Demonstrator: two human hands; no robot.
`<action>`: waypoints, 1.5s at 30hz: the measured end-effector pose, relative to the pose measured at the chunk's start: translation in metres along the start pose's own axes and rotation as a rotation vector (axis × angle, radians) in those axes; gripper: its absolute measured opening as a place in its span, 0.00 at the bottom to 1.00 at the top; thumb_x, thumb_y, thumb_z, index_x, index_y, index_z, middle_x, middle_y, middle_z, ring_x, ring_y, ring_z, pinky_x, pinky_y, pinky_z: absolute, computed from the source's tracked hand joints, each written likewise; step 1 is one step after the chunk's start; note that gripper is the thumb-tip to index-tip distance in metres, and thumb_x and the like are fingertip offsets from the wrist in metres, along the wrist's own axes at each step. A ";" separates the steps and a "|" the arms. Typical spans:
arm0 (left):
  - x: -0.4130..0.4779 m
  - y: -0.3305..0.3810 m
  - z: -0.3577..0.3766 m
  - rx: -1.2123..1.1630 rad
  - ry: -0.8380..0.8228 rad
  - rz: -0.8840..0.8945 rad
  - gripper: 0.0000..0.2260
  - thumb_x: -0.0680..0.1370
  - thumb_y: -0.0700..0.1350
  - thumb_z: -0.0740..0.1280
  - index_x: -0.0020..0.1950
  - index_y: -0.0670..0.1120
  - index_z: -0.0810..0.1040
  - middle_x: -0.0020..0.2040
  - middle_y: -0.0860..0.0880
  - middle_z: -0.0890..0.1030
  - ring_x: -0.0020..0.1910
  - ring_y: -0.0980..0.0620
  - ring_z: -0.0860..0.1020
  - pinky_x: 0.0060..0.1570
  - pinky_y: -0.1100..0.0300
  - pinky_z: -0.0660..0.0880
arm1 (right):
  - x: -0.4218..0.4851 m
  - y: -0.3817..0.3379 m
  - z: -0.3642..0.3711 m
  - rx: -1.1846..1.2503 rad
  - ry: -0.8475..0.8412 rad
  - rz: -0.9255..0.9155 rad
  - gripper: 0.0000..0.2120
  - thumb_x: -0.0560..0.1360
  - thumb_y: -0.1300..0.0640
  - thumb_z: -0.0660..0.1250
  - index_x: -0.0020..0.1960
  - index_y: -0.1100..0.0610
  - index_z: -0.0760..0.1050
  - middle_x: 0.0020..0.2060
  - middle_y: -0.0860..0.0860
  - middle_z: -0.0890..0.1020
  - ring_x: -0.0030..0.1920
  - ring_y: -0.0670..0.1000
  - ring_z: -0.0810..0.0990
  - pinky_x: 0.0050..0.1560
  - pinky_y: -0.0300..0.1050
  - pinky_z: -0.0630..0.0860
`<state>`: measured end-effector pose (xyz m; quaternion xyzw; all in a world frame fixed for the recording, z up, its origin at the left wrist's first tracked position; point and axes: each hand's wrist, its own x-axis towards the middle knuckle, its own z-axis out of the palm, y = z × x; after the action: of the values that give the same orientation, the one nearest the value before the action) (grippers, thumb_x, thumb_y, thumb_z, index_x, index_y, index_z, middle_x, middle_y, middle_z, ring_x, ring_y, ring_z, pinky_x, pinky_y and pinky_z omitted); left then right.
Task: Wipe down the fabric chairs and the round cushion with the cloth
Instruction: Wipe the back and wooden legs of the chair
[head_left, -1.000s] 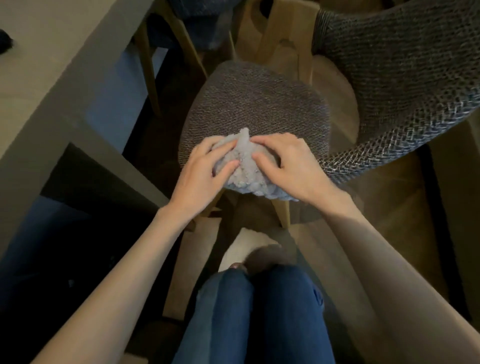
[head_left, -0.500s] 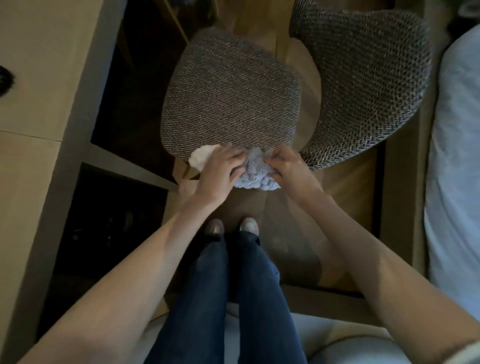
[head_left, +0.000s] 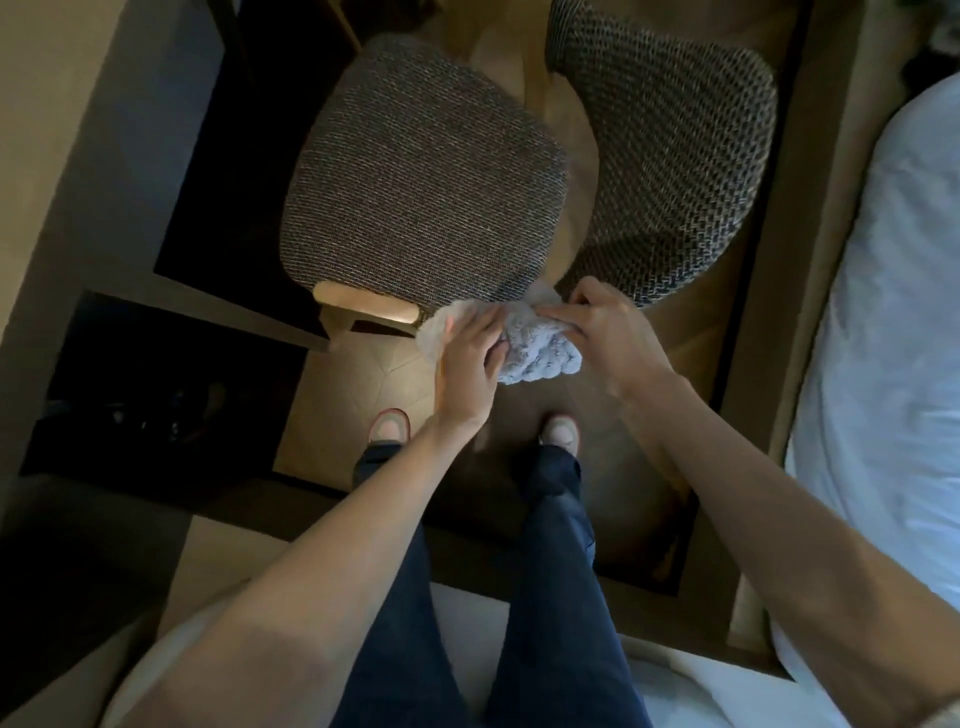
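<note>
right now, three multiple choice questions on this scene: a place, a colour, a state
1. Where is the cloth? A mid-seat B at the near edge of the chair seat C on the floor
2. Its colour? A light blue B red C black
3. The hands? A both grip the cloth B only the left grips C both empty
Answers: B, it bunches at the seat's near edge; A, its pile is pale blue; A, left hand and right hand both curl round it.

Bunched pale-blue cloth (head_left: 540, 358) at near R corner of grey woven chair seat (head_left: 426, 187); coarser-weave chair (head_left: 675, 156) just beside, R.
</note>
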<state>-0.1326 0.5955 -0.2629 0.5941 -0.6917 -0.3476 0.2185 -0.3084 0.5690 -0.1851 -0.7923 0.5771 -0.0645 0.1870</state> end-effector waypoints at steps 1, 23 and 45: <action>0.000 0.008 0.006 -0.007 0.025 -0.041 0.17 0.77 0.40 0.62 0.65 0.40 0.76 0.64 0.43 0.78 0.66 0.44 0.73 0.69 0.42 0.65 | 0.000 0.007 -0.007 0.011 -0.006 -0.032 0.16 0.67 0.70 0.72 0.53 0.58 0.84 0.38 0.60 0.76 0.36 0.62 0.77 0.38 0.52 0.76; -0.075 0.096 -0.090 0.048 -0.212 -0.285 0.14 0.72 0.50 0.73 0.42 0.46 0.69 0.34 0.48 0.72 0.33 0.50 0.68 0.36 0.55 0.64 | -0.016 0.016 -0.113 0.410 -1.075 -0.022 0.19 0.75 0.55 0.71 0.32 0.55 0.64 0.26 0.48 0.67 0.25 0.43 0.64 0.27 0.33 0.60; 0.045 0.030 -0.078 0.174 0.290 -0.417 0.13 0.80 0.49 0.63 0.63 0.47 0.73 0.53 0.45 0.64 0.56 0.46 0.63 0.56 0.56 0.64 | 0.074 0.006 -0.055 -0.097 -0.326 0.123 0.10 0.79 0.54 0.62 0.51 0.59 0.78 0.43 0.57 0.81 0.46 0.60 0.79 0.43 0.52 0.74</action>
<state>-0.1057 0.5355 -0.1936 0.7839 -0.5430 -0.2358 0.1870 -0.3074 0.4857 -0.1451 -0.7637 0.5888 0.1045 0.2432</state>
